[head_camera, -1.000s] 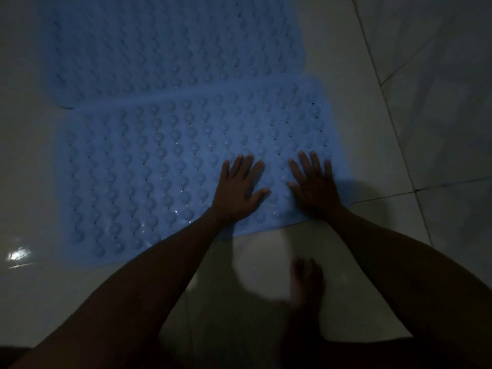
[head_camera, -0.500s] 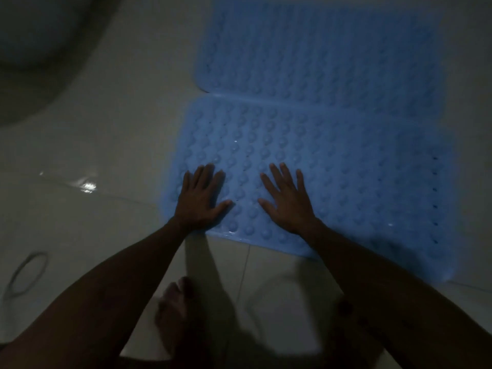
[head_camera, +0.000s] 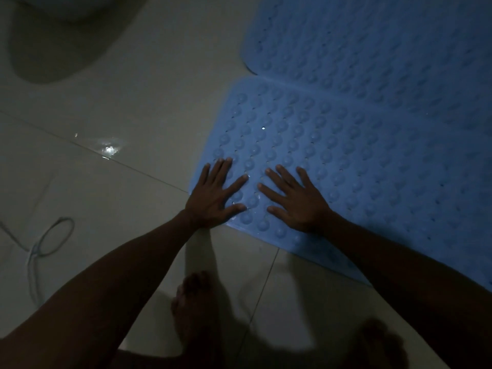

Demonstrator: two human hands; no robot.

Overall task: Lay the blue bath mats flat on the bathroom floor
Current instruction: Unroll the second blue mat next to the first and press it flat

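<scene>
Two blue bath mats with raised bumps lie side by side on the pale tiled floor. The near mat [head_camera: 359, 161] spreads from the centre to the right edge, and the far mat [head_camera: 372, 43] touches its top edge. My left hand [head_camera: 215, 195] rests palm down, fingers spread, on the near mat's lower left corner. Just to its right, my right hand [head_camera: 295, 201] is pressed flat on the same mat. Neither hand holds anything.
A white toilet base [head_camera: 66, 35] stands at the top left. A thin looped cord [head_camera: 45, 241] lies on the floor at the left. A wet, shiny patch [head_camera: 109, 150] glints on the tiles. My bare foot [head_camera: 197, 310] stands below the mat's edge.
Both hands have slid along the near mat from its right end to its left corner, staying flat. The view has swung left, bringing the toilet base and cord into sight.
</scene>
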